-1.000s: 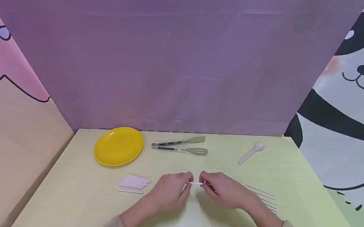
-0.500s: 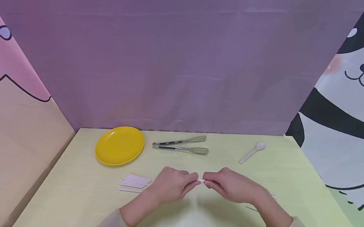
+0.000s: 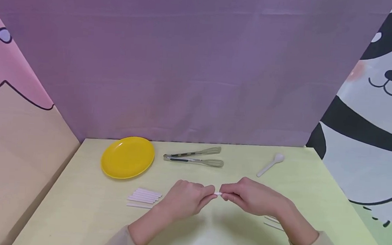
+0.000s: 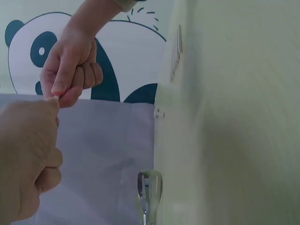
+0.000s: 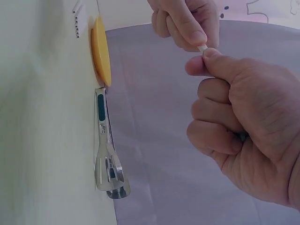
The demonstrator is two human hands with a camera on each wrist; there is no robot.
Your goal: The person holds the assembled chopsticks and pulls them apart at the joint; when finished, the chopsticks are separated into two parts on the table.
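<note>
Both hands meet above the middle of the table in the head view, each pinching a slim white stick (image 3: 218, 193). My left hand (image 3: 188, 197) holds it between thumb and forefinger from the left. From the other side my right hand (image 3: 250, 196) pinches it, with its remaining fingers curled into the palm in the right wrist view. Only a short white piece (image 5: 202, 48) shows between the fingertips; the rest is hidden in the fingers. Left of the hands lie several short white tubes (image 3: 146, 195), and thin white sticks (image 3: 273, 224) lie partly hidden under the right forearm.
A yellow plate (image 3: 128, 157) lies at the back left of the table (image 3: 85, 220). Metal tongs (image 3: 195, 161) rest spread at the back middle, and a white spoon (image 3: 271, 165) at the back right. A purple cloth (image 3: 199, 70) hangs behind the table.
Both hands have risen slightly, away from me, and shifted a little right. Their fingertips have drawn closer together, so less of the white stick shows between them.
</note>
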